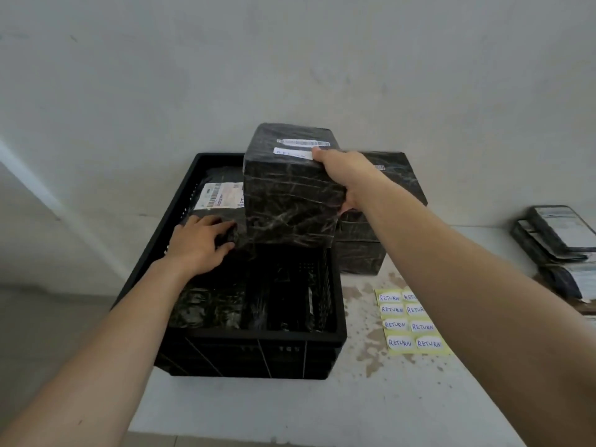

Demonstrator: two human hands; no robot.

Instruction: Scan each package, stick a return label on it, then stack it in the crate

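Observation:
My right hand grips a black wrapped package by its right side and holds it above the black crate. The package bears a barcode strip and a white return label on top. My left hand rests on a flat black package lying inside the crate at its left. Farther back in the crate lies another package with a white shipping label.
Behind the held package, one more black wrapped box stands on the white table. A yellow sheet of RETURN labels lies right of the crate. Several flat dark parcels are stacked at the far right. A wall is close behind.

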